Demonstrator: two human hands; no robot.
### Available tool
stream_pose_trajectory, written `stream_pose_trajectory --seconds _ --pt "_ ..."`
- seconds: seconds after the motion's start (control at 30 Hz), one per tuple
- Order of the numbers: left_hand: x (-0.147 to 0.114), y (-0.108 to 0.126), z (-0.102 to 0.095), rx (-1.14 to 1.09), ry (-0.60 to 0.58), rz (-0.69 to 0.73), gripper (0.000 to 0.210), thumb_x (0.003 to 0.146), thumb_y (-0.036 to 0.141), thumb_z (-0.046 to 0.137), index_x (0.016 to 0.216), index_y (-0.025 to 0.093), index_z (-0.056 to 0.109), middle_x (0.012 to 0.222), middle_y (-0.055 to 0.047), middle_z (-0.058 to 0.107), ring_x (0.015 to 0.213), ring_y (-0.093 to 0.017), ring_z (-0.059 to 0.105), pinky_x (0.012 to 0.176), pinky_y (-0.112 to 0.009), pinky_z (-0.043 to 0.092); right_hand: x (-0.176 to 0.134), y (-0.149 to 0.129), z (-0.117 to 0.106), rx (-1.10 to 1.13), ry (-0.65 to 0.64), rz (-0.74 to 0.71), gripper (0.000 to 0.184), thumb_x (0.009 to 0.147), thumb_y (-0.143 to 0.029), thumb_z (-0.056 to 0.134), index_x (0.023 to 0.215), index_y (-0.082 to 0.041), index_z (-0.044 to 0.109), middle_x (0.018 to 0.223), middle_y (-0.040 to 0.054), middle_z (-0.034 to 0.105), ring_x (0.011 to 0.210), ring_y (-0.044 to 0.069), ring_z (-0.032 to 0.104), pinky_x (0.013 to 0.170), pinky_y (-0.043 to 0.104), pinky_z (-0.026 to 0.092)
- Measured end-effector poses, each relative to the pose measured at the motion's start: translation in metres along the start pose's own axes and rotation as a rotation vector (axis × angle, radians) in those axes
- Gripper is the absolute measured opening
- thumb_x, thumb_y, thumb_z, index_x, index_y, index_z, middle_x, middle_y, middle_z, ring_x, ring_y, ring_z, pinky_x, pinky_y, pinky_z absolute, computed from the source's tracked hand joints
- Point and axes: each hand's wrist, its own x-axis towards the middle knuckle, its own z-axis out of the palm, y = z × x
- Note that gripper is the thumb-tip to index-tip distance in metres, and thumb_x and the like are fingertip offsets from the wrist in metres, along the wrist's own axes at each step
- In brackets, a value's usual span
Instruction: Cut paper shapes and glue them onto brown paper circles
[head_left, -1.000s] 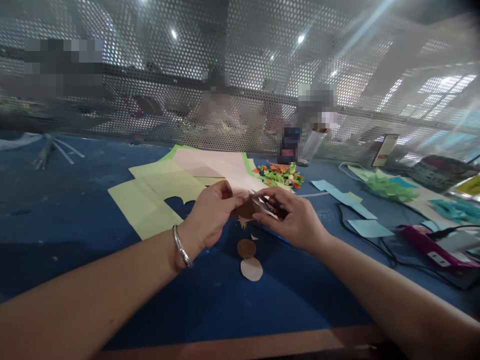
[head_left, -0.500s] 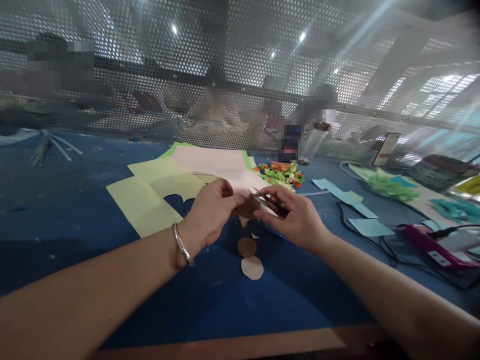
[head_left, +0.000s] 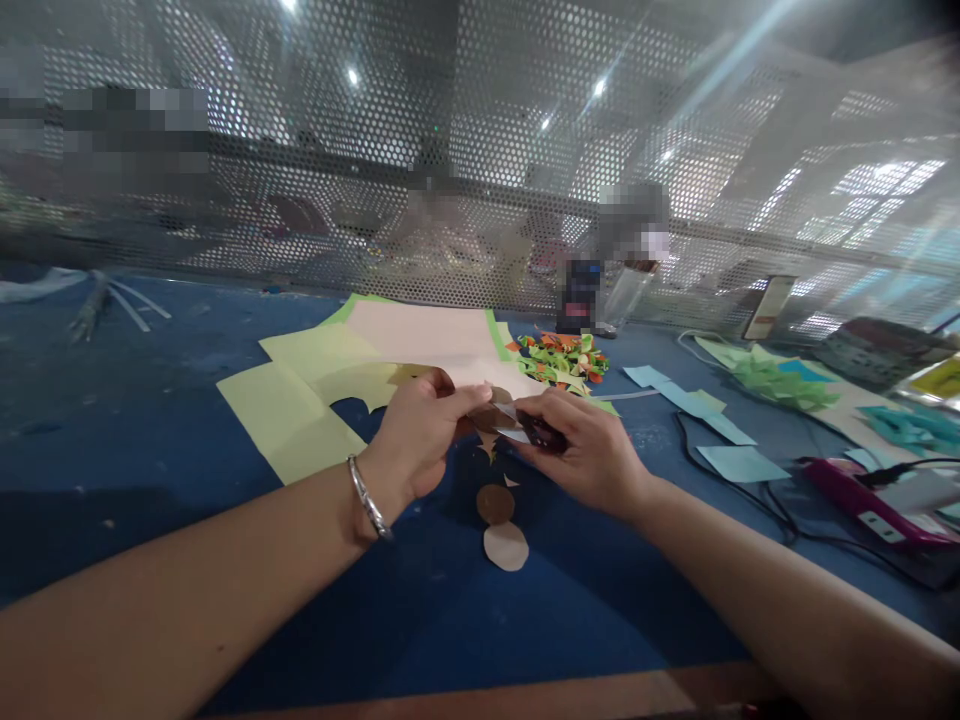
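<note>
My left hand (head_left: 420, 425) pinches a small brown paper piece (head_left: 491, 412) between thumb and fingers. From the right, my right hand (head_left: 589, 445) grips a pair of scissors (head_left: 544, 430), dark at the handles, with its pale blades parted at the edge of that piece. Below the hands, a brown paper circle (head_left: 495, 504) lies on the blue table, partly touching a pale paper circle (head_left: 506, 546). Small paper scraps (head_left: 487, 443) are under the blades. A silver bracelet (head_left: 367, 500) circles my left wrist.
Yellow sheets (head_left: 292, 420) and a pink sheet (head_left: 420, 330) lie behind my hands. Beyond my right hand is a heap of green and orange scraps (head_left: 562, 358). Light blue paper pieces (head_left: 742, 462), a cable and a purple power strip (head_left: 862, 510) are at right. A perforated metal screen (head_left: 480, 230) borders the back.
The scissor blades have turned from pointing up-left to lying flatter against the brown paper, and are spread wider. My left hand still holds the paper. The view has tilted slightly.
</note>
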Motion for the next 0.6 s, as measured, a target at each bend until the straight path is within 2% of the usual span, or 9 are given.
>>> stream_pose_trajectory --seconds 0.2,0.37,0.5,0.6 --pt "-0.003 0.008 0.002 -0.083 -0.152 -0.129 0.014 0.075 0.012 0.077 0.088 0.013 0.073 0.092 -0.008 0.076 0.084 -0.02 0.069 0.079 -0.031 0.054 -0.004 0.0 -0.01 -0.045 0.055 -0.066 0.034 0.085 -0.013 0.068 0.118 -0.018 0.068 0.077 -0.0011 0.057 0.063 0.011 0.052 0.06 0.023 0.041" --pt "-0.002 0.011 -0.001 -0.058 -0.29 -0.184 0.006 0.077 0.011 0.076 0.083 0.011 0.075 0.083 -0.006 0.073 0.078 -0.016 0.066 0.079 -0.028 0.053 -0.008 -0.001 -0.016 -0.067 0.073 -0.093 0.035 0.084 -0.014 0.071 0.118 -0.021 0.069 0.08 -0.0012 0.062 0.063 0.011 0.055 0.06 0.023 0.041" --pt "-0.003 0.014 -0.002 -0.012 -0.281 -0.233 0.012 0.075 0.01 0.077 0.087 0.011 0.075 0.089 -0.007 0.074 0.081 -0.018 0.068 0.078 -0.029 0.055 -0.008 -0.001 -0.018 -0.057 0.066 -0.116 0.037 0.081 -0.008 0.069 0.116 -0.019 0.069 0.08 -0.0008 0.064 0.063 0.01 0.056 0.06 0.023 0.043" --pt "-0.006 0.017 0.001 0.013 -0.235 -0.207 0.015 0.072 0.008 0.079 0.087 0.01 0.076 0.089 -0.008 0.076 0.083 -0.02 0.071 0.081 -0.03 0.055 -0.006 0.0 -0.018 -0.04 0.065 -0.108 0.033 0.083 -0.009 0.066 0.115 -0.02 0.07 0.077 -0.0012 0.062 0.062 0.01 0.054 0.059 0.023 0.042"
